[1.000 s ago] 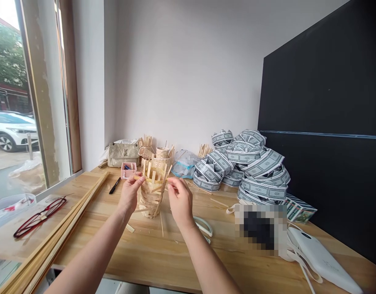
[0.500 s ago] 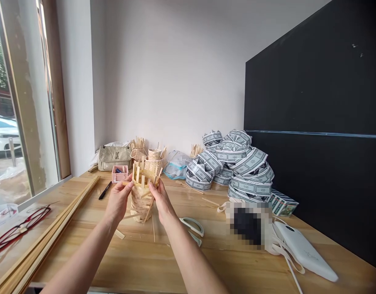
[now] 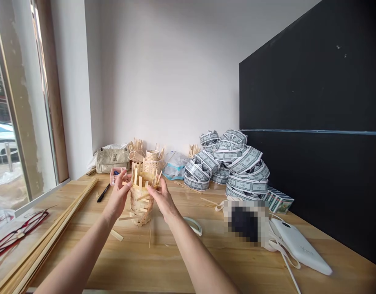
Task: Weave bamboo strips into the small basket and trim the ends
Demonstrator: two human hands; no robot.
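We are weaving a small bamboo basket that is standing upright on the wooden table, near its front edge and between our two hands. Its lower part is already woven tight; above that, loose upright stakes are fanning out around the open rim.

Our left hand is reaching to the left of the rim, with thumb and fingers clamped on the end of a flat weaving strip that is running across the stakes. Our right hand is resting at the right of the rim with its back toward us. Its fingers are drawn together against the strip and stakes, but we cannot tell whether they are pinching it.

We judge that we are working one row of weave around the top. Carrying the strip further calls for threading it in front of one stake and behind the next, while the other hand is steadying the splayed stakes.

Around the basket, scissors are lying just to the right, and a black pen and long bamboo slats to the left. Finished baskets, a handbag and a heap of patterned bands are sitting toward the back.
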